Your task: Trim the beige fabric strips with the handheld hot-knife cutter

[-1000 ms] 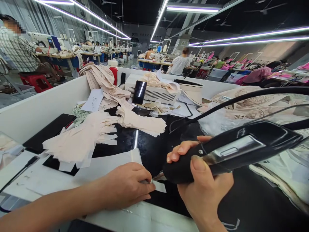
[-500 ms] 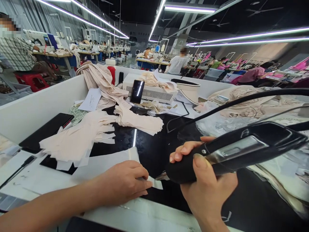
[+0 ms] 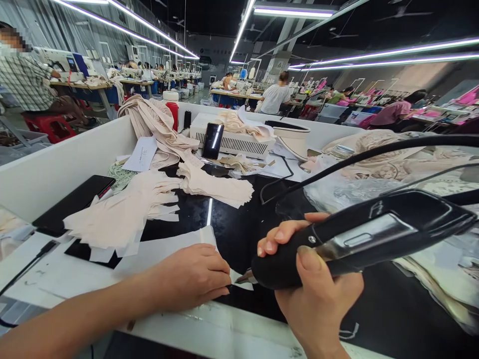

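Observation:
My right hand (image 3: 314, 284) is wrapped round a black corded hand tool (image 3: 366, 234) whose metal tip (image 3: 243, 277) touches the edge of a small white strip (image 3: 239, 279) on the black worktop. My left hand (image 3: 190, 276) lies knuckles up on a white fabric sheet (image 3: 157, 252), fingers curled and pinching that strip right by the tip. The tool's black cable (image 3: 374, 152) arches away to the right.
A fan of beige fabric pieces (image 3: 127, 212) lies left of centre, with a black phone (image 3: 75, 202) beside it. A white box (image 3: 232, 139) with another phone (image 3: 213, 141) leaning on it stands at the back. Lace fabric (image 3: 392, 159) is piled right. Other workers sit at distant tables.
The tool tip and my right hand have shifted slightly left toward my left fingers. The white strip now shows less beyond my left fingertips.

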Demonstrator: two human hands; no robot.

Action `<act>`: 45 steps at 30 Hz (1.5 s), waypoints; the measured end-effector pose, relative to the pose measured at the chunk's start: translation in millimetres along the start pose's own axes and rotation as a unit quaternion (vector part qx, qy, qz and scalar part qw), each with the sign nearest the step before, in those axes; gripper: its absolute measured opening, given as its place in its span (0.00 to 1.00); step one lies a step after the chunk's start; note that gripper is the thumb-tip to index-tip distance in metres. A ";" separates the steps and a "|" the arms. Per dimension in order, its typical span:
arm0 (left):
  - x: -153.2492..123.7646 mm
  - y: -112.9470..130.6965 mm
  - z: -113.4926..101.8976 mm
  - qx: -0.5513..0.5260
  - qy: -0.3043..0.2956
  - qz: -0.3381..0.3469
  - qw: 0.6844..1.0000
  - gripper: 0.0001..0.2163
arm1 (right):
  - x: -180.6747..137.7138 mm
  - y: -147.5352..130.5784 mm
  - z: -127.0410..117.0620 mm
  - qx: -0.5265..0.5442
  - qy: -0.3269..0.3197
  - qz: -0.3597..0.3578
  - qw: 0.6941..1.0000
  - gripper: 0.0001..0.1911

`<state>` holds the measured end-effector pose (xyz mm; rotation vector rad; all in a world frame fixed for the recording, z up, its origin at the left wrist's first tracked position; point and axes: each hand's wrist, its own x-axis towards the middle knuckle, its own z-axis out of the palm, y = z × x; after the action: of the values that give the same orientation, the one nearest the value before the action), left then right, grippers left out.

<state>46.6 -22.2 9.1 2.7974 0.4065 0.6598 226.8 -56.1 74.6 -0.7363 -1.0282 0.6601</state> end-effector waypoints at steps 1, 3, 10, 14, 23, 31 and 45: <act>0.2 -0.3 0.1 0.000 0.001 0.002 1.000 0.08 | -0.4 0.8 0.1 -0.005 -0.001 0.001 1.000 0.16; 0.5 -0.8 0.2 0.000 0.003 0.005 1.000 0.08 | -0.4 1.2 0.0 -0.015 -0.003 0.005 1.000 0.15; 1.5 0.7 -1.3 0.008 0.004 0.011 1.000 0.08 | 1.8 -10.3 -6.6 0.006 0.014 0.009 1.000 0.18; 1.2 0.3 -0.5 0.007 0.007 0.016 1.000 0.10 | 1.3 -11.4 -9.9 0.004 0.020 0.006 1.000 0.19; -1.9 -1.7 -1.9 -0.069 0.036 -0.004 0.997 0.09 | 0.8 -6.3 -9.9 -0.019 0.023 -0.005 1.000 0.16; -6.6 -25.1 -21.1 -0.027 0.032 -0.082 0.996 0.14 | 15.4 7.5 -27.9 -0.077 0.037 -0.019 0.996 0.19; 2.9 -7.1 -40.1 -0.004 -0.094 -0.192 0.977 0.10 | 28.1 17.2 -13.0 -0.044 0.041 -0.009 0.998 0.17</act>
<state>28.9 -8.1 43.1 2.6299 0.8704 0.3077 246.8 -27.1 70.9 -0.8220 -0.9930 0.5674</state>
